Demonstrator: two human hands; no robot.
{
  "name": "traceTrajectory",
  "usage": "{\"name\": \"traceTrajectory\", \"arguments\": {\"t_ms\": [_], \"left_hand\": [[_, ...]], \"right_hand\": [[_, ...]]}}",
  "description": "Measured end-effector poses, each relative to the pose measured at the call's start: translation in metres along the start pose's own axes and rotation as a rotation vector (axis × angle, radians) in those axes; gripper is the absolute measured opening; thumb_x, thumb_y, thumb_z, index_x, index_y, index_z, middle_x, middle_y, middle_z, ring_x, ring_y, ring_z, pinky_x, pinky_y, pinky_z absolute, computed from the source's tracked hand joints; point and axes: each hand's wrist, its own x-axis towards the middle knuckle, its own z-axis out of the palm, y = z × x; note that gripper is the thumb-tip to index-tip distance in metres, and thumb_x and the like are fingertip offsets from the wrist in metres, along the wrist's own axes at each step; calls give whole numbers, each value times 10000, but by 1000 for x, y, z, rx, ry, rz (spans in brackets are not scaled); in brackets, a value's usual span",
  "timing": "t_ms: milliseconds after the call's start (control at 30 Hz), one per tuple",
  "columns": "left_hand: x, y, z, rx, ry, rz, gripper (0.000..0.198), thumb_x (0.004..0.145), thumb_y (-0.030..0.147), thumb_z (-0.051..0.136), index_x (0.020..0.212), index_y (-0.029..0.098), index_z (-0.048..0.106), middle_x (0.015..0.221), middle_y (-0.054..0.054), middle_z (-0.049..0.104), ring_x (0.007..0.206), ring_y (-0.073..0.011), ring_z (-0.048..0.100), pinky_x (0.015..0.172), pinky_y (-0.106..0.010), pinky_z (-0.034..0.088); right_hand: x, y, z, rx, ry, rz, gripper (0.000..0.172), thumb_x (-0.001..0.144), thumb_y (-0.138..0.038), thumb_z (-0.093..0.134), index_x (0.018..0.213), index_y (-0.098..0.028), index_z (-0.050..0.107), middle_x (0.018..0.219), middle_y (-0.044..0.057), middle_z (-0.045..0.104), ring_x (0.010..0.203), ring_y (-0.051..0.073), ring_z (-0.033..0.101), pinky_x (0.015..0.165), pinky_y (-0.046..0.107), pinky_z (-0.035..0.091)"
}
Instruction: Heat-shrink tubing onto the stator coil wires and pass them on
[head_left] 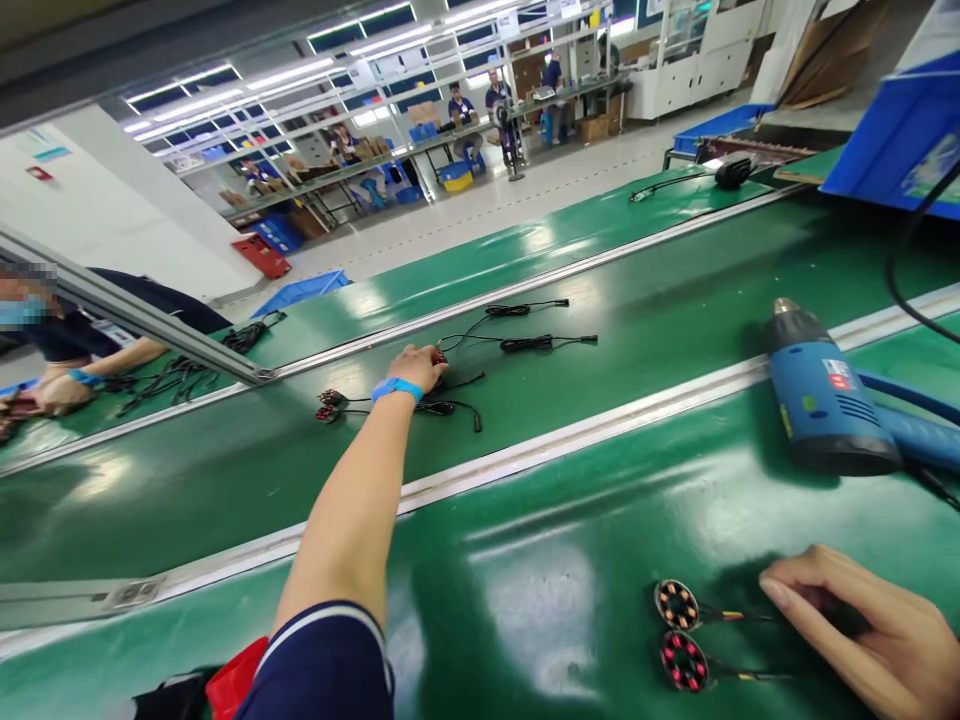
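My left hand [416, 370], wearing a blue wristband [397, 388], reaches over the green belt. Its fingers are closed on a motor stator [441, 356], mostly hidden by the hand. Black bundled cables [526, 343] run rightward from there. Beside the wrist lie more wired stators [328, 404], and another black cable [439, 407] rests below the hand. My right hand [874, 625] hovers at lower right, thumb and index tips together with nothing visible between them. Left of it, a stator with copper coils [676, 604] and one with red coils [684, 661] lie on the bench, thin wires pointing toward the hand.
A blue heat gun [825, 395] stands at the right across the metal rail [600, 412]. A blue bin [900, 140] is at upper right. At left, a co-worker's hands [56, 393] are near black cables [202, 360]. A red object [236, 680] sits by my left sleeve.
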Motion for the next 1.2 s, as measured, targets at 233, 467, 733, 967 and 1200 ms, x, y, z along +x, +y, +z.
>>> {"name": "traceTrajectory", "arguments": {"t_ms": [233,467,733,967,1200], "left_hand": [[-141,75,-27,-14,-10,388,145,920,365,633,1003,275,711,1061,-56,632,929,-263,652,851,-377,506],[-264,115,-1,-44,-39,710,130,898,304,662,999,229,698,1062,-105,649,911,-299,649,800,-458,543],[-191,120,-30,-197,55,510,518,991,617,343,1246,214,546,1158,-135,641,1023,-311,645,837,-424,518],[-80,178,-15,-171,-142,115,983,751,912,404,1378,156,440,1288,-257,575,1187,-453,556,964,-535,443],[-80,243,12,-324,-111,311,674,765,460,747,1276,124,466,1340,-245,496,1269,-383,480,997,-423,417]], "right_hand": [[9,-13,-6,120,-9,-99,171,965,-423,608,867,-303,679,723,47,571,573,228,573,479,342,510],[3,-8,-6,110,35,-175,182,1015,-350,581,902,-228,656,741,-5,567,605,144,545,524,263,451],[4,-10,-8,109,68,-187,224,1022,-365,576,880,-211,656,707,-13,545,568,134,501,514,273,417],[5,-7,-4,130,24,-165,235,1030,-375,566,888,-209,654,687,-14,527,559,136,480,506,274,395],[6,-6,-3,115,0,-150,231,1032,-377,557,901,-213,651,685,-16,521,550,136,464,500,280,379]]}}
